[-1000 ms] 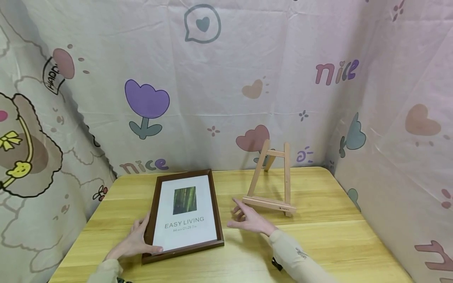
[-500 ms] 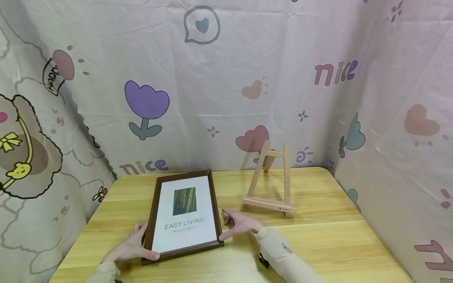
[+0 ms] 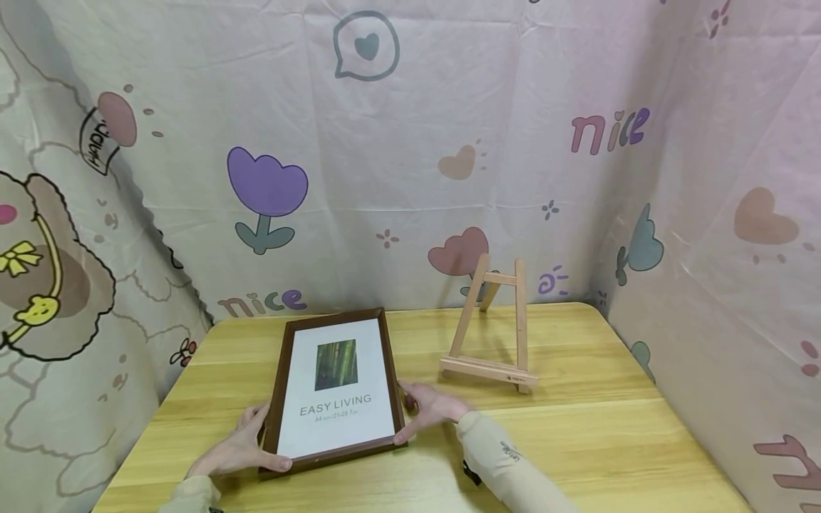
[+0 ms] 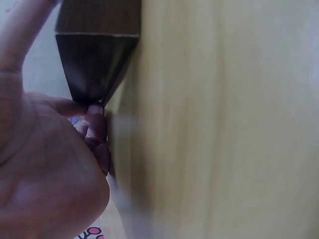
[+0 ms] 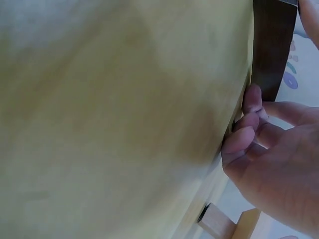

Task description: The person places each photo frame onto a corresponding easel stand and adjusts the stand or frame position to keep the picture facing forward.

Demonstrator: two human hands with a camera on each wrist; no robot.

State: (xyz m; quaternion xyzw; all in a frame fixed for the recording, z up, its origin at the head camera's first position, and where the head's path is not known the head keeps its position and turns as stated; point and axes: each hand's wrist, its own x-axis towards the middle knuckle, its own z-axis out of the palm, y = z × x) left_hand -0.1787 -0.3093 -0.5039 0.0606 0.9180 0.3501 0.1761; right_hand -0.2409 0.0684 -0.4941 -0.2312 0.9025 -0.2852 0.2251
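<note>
A dark brown picture frame [image 3: 340, 452] lies face up on the table, its white insert printed "EASY LIVING" around a small green forest picture. At its lower left corner my left hand [image 3: 242, 445] grips it, thumb on the front rim, the other fingers along the side. My right hand [image 3: 428, 410] holds the lower right corner the same way, thumb on the rim. In the left wrist view, fingertips [image 4: 96, 110] tuck against the bottom edge of the frame's side. The right wrist view has curled fingertips [image 5: 253, 97] low against the other side.
A small wooden easel [image 3: 490, 370] stands to the right of the frame, behind my right hand. Beneath everything is a light wood-grain table [image 3: 609, 420]. Patterned cloth [image 3: 398, 142] hangs behind and on both sides.
My right hand has moved left from beside the easel and taken hold of the frame's lower right corner. My left thumb has slid slightly toward the corner; the frame stays in place.
</note>
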